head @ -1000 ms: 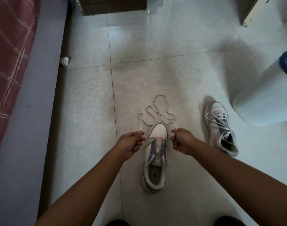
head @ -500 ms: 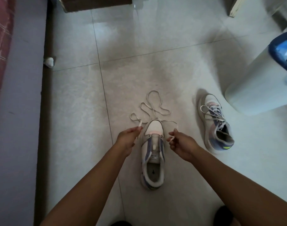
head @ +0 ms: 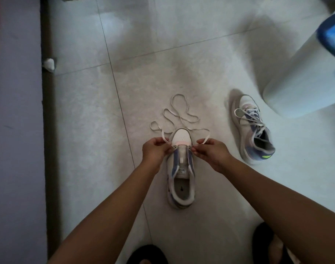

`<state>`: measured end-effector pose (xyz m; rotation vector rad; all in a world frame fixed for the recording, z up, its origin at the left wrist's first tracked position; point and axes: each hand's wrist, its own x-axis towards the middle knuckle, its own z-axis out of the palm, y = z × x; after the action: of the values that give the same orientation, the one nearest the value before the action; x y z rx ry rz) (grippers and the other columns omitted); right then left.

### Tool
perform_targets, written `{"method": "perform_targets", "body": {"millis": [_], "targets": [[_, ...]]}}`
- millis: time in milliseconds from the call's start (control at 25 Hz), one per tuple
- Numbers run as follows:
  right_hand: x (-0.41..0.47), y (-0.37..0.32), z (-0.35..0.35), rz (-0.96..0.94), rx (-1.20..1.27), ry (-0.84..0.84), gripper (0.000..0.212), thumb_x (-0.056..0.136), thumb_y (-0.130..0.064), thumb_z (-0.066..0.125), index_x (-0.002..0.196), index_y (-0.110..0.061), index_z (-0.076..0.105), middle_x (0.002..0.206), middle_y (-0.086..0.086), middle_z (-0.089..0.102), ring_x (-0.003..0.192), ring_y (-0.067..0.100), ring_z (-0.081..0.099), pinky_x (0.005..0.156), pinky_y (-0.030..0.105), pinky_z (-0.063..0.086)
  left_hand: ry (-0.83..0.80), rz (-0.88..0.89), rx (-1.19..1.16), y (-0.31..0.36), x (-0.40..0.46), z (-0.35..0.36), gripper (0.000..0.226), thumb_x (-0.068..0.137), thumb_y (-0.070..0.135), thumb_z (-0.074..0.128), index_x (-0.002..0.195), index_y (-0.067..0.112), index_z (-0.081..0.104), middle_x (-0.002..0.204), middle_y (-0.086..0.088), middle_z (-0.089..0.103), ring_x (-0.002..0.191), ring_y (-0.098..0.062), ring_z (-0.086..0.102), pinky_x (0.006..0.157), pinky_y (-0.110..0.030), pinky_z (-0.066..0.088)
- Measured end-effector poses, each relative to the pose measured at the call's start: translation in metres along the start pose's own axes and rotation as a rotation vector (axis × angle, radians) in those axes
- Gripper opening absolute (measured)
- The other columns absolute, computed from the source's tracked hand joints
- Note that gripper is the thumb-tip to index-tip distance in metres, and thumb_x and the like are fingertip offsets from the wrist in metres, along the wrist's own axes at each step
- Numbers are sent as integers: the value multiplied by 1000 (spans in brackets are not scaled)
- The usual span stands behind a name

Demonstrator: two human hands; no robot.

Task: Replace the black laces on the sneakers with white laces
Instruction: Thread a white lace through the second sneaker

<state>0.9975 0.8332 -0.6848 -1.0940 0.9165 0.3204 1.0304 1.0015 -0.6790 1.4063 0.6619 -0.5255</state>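
1. Lying on the floor straight ahead of the person, the unlaced sneaker has its long axis running directly away from them, heel nearest and toe farthest.
2. The white lace trails in loose loops on the floor just beyond the toe, and its two ends come back along either side of the toe cap to the front eyelets.
3. The left hand pinches one end at the left edge of the sneaker; its grip is pressed together on the lace.
4. The right hand pinches the other end at the right edge, its grip likewise pressed together on the lace.
5. Both hands sit level with the front eyelets, about equally near, one on each side of the tongue. The slack lies forward of the grips, so the coming pull likely has to draw each end back toward the heel, along the sneaker's axis.
6. A second sneaker, already laced in white, lies well apart to the right, angled, beside a pale bin.
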Motion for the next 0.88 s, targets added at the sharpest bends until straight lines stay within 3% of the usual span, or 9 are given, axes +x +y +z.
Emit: {"method": "perform_targets", "body": {"millis": [320, 520, 680, 880], "targets": [[1, 2, 6, -44, -56, -17, 15, 84, 11, 59, 85, -4, 56, 77, 15, 62, 68, 20, 63, 64, 23, 57, -57, 158, 202, -5, 9, -9, 17, 80, -9, 64, 84, 7, 62, 79, -8, 64, 73, -16, 64, 66, -19, 57], [2, 7, 7, -161, -346, 86, 14, 79, 4, 68, 85, -9, 65, 78, 4, 64, 72, 13, 60, 64, 21, 50, -120, 226, 291, -7, 11, -8, 19, 77, -7, 68, 85, 10, 64, 80, -4, 66, 77, -14, 65, 67, -18, 55], [3, 14, 7, -220, -379, 114, 27, 77, 2, 71, 101, -7, 63, 78, 4, 63, 70, 12, 60, 54, 14, 50, -77, 355, 465, -11, 11, -10, 16, 77, 2, 70, 83, 15, 65, 82, 0, 68, 80, -11, 65, 71, -17, 53], [6, 18, 8, -345, -586, 235, 31, 74, -7, 77, 93, -16, 54, 84, 13, 67, 80, 25, 66, 78, 40, 55, -80, 429, 548, -10, 11, -4, 9, 79, 5, 69, 85, 11, 66, 79, 4, 65, 74, -6, 61, 71, -17, 50]]}}
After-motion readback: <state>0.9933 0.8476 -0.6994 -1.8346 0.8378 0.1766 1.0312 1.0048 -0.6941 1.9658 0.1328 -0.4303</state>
